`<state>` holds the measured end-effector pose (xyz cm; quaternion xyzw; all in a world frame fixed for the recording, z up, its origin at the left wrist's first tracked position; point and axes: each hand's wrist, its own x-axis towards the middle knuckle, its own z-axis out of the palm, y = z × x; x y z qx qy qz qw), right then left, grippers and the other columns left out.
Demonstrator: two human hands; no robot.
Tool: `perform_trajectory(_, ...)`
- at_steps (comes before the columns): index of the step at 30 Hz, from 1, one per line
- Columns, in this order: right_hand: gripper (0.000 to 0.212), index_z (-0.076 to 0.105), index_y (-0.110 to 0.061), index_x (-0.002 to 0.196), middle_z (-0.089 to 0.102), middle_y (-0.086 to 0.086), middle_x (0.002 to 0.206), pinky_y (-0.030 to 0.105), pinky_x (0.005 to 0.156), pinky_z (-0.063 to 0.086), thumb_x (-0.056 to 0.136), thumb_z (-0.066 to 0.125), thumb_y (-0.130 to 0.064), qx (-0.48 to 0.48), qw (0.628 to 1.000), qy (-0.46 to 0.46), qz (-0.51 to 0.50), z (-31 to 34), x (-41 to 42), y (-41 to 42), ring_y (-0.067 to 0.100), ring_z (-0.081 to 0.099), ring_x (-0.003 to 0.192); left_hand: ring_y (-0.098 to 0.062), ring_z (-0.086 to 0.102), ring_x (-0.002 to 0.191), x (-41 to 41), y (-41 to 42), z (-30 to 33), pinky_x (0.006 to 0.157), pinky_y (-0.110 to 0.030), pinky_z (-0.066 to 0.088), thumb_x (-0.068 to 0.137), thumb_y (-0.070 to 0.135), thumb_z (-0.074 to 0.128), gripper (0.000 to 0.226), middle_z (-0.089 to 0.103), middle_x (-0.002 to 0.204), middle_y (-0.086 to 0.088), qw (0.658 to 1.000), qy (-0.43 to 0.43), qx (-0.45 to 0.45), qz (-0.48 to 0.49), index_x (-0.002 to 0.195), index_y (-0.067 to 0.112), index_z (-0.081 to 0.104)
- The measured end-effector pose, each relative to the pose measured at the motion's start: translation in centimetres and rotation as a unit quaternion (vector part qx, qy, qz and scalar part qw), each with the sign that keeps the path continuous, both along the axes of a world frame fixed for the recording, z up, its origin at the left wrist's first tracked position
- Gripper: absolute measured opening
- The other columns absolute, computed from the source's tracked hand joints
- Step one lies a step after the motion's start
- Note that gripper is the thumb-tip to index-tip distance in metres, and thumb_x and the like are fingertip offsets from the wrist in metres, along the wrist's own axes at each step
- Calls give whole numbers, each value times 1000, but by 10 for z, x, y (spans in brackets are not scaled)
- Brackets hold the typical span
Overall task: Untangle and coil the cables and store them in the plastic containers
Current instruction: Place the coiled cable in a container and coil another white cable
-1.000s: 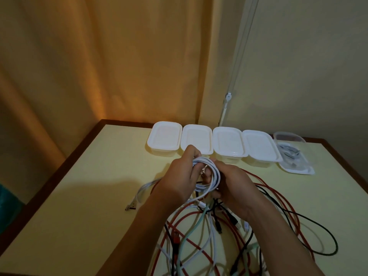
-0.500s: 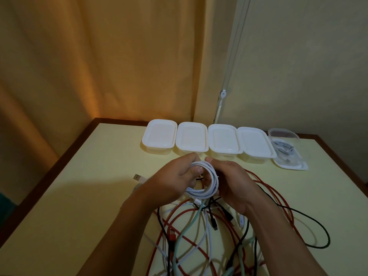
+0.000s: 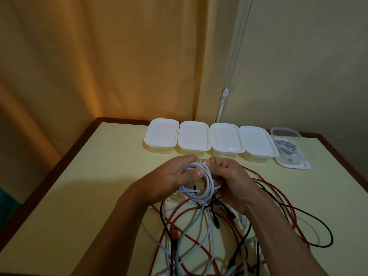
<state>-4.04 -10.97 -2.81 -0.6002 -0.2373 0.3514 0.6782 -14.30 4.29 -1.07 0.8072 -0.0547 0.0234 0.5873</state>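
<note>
Both hands are raised just above the cable tangle (image 3: 209,232), working one white cable (image 3: 201,182). The left hand (image 3: 175,178) grips the finished loops, thumb pressed across them; the right hand (image 3: 229,180) is curled round the opposite side of the same coil. Since a second ago the loose tail that trailed out to the left of the tangle has been drawn in — its plug no longer lies on the table (image 3: 89,196) — so the coil looks all but complete and, in my judgement, ready for storing. Beyond the tangle stand four lidded containers (image 3: 194,136) in a row; at the row's right end an open clear container (image 3: 288,150) already holds a coiled cable. Red, black, green and white cables remain knotted in the tangle — most of the job is outstanding.
</note>
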Motion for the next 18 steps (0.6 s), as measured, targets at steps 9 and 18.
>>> perform_trajectory(9,40,64,-6,60,44,-8,46,16,49,35,88,71,-34,-116,979,-164,-38,16,1,-7,5,39,42,0,55,69,2,2,0,68,-16,41,100,29,54,15,61,72,20,998,-5,65,20,91,33,64)
perform_trajectory(18,43,71,-11,62,41,-2,45,28,53,31,97,62,-34,-180,968,-120,-126,14,2,-5,14,32,41,-1,64,80,11,4,-14,72,-16,45,98,40,55,16,70,84,13,985,-19,107,135,89,33,66)
